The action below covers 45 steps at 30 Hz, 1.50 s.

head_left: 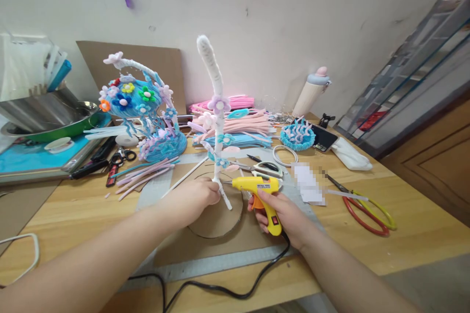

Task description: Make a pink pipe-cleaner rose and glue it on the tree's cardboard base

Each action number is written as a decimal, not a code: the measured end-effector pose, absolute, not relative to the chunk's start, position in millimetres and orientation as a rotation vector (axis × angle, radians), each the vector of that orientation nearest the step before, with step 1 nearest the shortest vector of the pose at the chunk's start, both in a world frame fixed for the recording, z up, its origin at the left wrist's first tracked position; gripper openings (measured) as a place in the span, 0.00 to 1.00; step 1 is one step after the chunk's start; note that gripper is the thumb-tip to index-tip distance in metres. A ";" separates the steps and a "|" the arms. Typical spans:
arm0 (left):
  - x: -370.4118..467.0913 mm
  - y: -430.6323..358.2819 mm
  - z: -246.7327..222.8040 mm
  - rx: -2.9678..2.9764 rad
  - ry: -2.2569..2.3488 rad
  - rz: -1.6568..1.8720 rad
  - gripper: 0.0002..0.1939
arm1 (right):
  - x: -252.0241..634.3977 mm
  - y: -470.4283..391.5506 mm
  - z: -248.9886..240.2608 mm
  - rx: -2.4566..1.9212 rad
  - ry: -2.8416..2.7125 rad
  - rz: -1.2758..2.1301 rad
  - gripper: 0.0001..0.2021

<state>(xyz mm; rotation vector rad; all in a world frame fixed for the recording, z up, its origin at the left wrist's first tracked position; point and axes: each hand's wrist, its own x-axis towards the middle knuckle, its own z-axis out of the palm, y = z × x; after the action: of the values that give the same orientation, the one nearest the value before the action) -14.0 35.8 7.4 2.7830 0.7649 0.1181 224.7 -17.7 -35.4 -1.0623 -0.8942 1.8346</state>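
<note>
Glue gun nozzle at the foot of the white stem, mid-desk near the front edge.

Left hand (pixel 200 194) pinches the white pipe-cleaner stem (pixel 217 122) at its base over the cardboard disc (pixel 220 220); right hand (pixel 284 212) is wrapped round the yellow glue gun (pixel 259 190). Risks, as I judge: hot nozzle close to left fingertips; tall stem may tip; cord (pixel 227 288) trails over the front edge and could snag. Scissors (pixel 262 167) crowd behind; open room lies right-front.
</note>
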 end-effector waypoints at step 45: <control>-28.2 -5.4 -13.0 2.746 1.140 0.329 0.25 | 226.3 -15.9 -34.6 -1.013 -0.899 1.849 0.15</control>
<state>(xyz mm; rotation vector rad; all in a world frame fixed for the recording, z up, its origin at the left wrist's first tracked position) -28.2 -5.4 -13.0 2.7461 1.1399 0.3289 226.3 -15.9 -34.6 -1.0133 -0.8986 1.8492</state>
